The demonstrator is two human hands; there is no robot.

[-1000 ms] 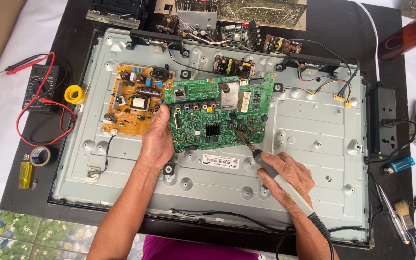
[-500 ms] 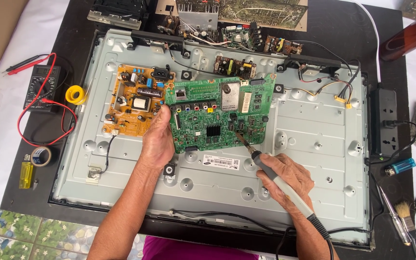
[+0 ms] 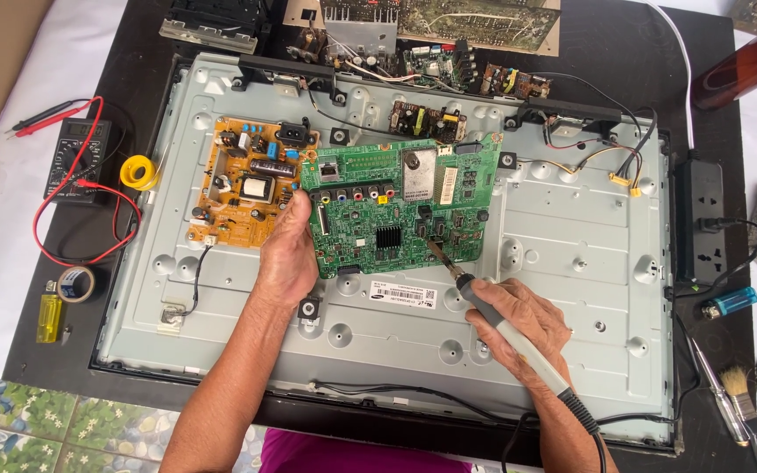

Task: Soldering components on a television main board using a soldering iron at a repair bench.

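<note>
My left hand [image 3: 286, 258] gripping the green rectangular circuit board's [image 3: 396, 206] left edge, my right hand [image 3: 519, 320] closing around a grey-handled soldering iron [image 3: 484, 308], tip touching the board

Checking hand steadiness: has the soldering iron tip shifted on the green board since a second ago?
No. The soldering iron tip sits just right of the black heatsink, as before.

Bright, even daylight fills the view, soft and with no single strong source. Shadows are faint and short: a thin one under the left hand [image 3: 286, 254] on the green board [image 3: 396, 210], another beneath the right hand [image 3: 519, 320]. The grey metal panel [image 3: 571, 289] shows a mild sheen without harsh glare. Focus is sharp across the centre. Straight edges bow slightly toward the corners, and detail softens a little there.
</note>
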